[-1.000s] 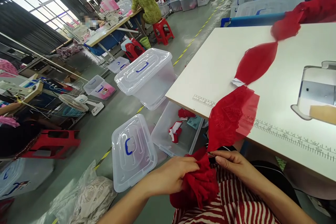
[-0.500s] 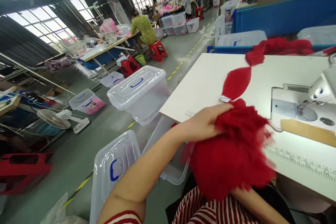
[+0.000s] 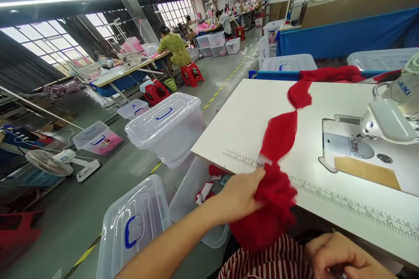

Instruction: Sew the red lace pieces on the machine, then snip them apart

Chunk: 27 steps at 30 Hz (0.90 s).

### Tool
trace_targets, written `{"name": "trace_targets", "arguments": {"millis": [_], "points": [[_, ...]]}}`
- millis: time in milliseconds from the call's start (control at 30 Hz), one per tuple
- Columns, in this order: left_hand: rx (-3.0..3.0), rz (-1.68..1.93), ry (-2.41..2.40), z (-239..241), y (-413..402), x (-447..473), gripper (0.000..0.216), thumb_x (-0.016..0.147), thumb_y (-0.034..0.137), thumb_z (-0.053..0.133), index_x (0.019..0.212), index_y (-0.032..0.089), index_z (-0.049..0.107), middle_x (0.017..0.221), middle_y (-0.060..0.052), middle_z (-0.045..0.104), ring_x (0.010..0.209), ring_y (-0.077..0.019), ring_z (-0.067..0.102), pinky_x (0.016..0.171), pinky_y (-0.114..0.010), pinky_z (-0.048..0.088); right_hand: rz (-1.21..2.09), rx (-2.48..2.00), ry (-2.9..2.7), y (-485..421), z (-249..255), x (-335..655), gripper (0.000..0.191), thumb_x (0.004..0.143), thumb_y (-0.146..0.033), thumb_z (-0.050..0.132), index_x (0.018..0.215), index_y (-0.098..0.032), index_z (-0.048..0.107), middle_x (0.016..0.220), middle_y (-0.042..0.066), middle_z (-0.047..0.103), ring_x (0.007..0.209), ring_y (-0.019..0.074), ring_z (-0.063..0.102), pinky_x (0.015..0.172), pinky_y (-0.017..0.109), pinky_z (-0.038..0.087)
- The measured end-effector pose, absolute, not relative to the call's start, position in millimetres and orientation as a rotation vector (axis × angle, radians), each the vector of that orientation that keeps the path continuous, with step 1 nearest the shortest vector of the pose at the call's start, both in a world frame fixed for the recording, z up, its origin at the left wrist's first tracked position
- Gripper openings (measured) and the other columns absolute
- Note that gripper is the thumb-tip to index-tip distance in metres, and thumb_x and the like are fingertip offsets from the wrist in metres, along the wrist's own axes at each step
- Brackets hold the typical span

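Head cam: gray floor takes up most of L side, yellow/black tape line running diag. White table on R, ruler marks along near edge. Lidded clear tub on floor just L of table corner; clear lid w/ blue handle lower L. Lidless tub btwn that lid & table, partly under tabletop. Sewing machine at R side of table. Red fabric strip runs from far table edge toward near edge, wide sections w/ narrow pinches btwn, well L of needle. Near end meets a blurred red bunch at table's near edge, hanging down over striped clothing. L hand clamped on L side of bunch, forearm across lidless tub. R hand low R, below table edge, apart from fabric; fingers curled in around small dark object, mostly hidden, can't ID. Tan piece flat on table, near side of machine. Red/white scraps in lidless tub.
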State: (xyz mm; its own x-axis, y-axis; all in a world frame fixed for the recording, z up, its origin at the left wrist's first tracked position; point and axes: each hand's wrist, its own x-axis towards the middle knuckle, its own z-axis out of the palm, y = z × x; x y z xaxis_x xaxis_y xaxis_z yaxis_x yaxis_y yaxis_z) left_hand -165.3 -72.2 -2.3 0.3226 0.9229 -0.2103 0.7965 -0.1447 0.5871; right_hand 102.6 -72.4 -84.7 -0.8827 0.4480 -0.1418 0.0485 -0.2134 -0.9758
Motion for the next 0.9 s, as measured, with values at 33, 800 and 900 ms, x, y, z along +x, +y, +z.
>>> {"name": "trace_targets", "arguments": {"millis": [33,800,900], "points": [[1.928,0.264,1.471,-3.6,-91.5,-170.1,0.016,0.091,0.029,0.057,0.101,0.021,0.049,0.098,-0.004,0.066,0.087,-0.0224,0.064,0.075,-0.03,0.047,2.18,-0.637,-1.669,-71.4,-80.7,98.9,0.065,0.071,-0.085,0.057,0.078,-0.025,0.083,0.059,0.007,0.065,0.053,0.0162,0.053,0.058,0.031,0.047],[1.872,0.166,1.502,-27.8,-198.6,-199.8,0.077,0.077,0.001,0.049,0.146,0.031,0.027,0.129,-0.005,0.06,0.11,-0.0236,0.056,0.094,-0.037,0.048,2.435,-0.92,-1.361,-82.4,-92.4,23.6,0.049,0.08,-0.065,0.069,0.107,-0.026,0.08,0.101,0.008,0.08,0.106,0.0338,0.069,0.099,0.048,0.051],[1.855,0.162,1.515,-26.9,-200.5,-201.0,0.079,0.076,0.002,0.049,0.145,0.032,0.025,0.132,-0.004,0.059,0.11,-0.0232,0.056,0.094,-0.036,0.048,2.383,-0.921,-1.37,-84.2,-92.0,20.5,0.047,0.078,-0.065,0.07,0.104,-0.027,0.081,0.101,0.008,0.08,0.105,0.0339,0.07,0.101,0.049,0.049]]}}
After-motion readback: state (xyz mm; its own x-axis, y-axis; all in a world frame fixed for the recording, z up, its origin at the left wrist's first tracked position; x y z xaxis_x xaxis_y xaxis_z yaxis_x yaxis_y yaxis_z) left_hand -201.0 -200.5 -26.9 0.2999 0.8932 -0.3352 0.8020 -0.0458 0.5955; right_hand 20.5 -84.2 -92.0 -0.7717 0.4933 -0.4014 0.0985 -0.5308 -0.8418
